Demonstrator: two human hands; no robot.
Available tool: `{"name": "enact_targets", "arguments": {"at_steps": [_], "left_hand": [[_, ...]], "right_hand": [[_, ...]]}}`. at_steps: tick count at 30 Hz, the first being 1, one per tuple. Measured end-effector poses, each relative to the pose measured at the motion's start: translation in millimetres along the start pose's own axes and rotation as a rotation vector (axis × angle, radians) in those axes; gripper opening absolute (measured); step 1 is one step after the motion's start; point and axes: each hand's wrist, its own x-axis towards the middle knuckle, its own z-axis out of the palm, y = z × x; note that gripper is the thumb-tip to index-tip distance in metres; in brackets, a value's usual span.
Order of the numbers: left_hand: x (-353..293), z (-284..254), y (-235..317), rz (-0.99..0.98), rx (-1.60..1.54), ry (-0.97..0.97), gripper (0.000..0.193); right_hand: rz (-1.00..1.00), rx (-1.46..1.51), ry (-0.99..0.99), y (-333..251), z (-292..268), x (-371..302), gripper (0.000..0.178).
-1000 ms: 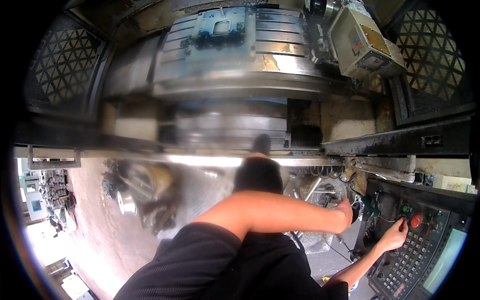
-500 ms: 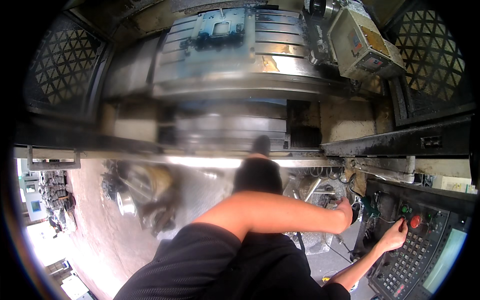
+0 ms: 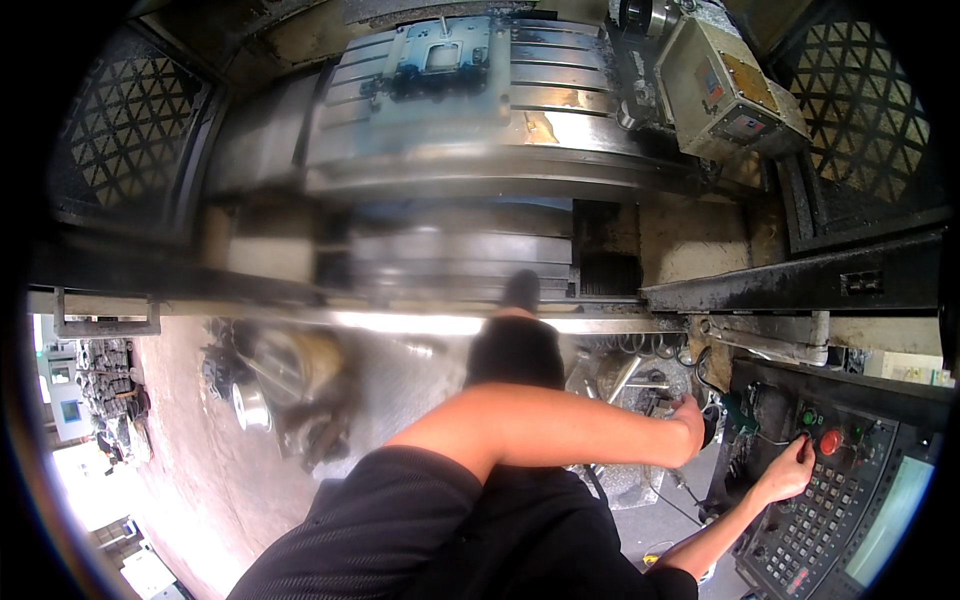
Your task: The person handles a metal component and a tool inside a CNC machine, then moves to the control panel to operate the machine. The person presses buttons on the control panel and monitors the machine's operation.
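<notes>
My left arm reaches across to the right, and my left hand (image 3: pixel 688 428) is closed beside the control panel. A black object (image 3: pixel 711 430) shows just past its fingers; I cannot make out its kind. On the control panel (image 3: pixel 835 490), my right hand (image 3: pixel 788 472) has its fingertips pinched together at a small dark spot between a green button (image 3: pixel 809 417) and rows of keys. The fingers hide what they touch. A red mushroom-shaped button (image 3: pixel 830 442) sits just right of those fingertips.
Ahead lies a slotted machine table (image 3: pixel 560 75) carrying a bluish plate fixture (image 3: pixel 443 58) with a square opening. A boxy beige machine unit (image 3: pixel 715 85) stands at its right. Dark mesh-patterned panels (image 3: pixel 855 110) flank both sides. A coiled cable (image 3: pixel 650 345) hangs near my left hand.
</notes>
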Motion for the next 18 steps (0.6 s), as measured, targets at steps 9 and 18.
{"name": "enact_targets", "arguments": {"at_steps": [9,18], "left_hand": [[0.2,1.7,0.3,0.006,-0.017,0.004,0.042],[0.4,1.4,-0.5,-0.013,0.005,0.010,0.041]], "right_hand": [[0.019,0.020,-0.013,-1.6,-0.7,-0.4,0.030],[-0.009,0.008,0.007,1.3,1.1,-0.1,0.030]]}}
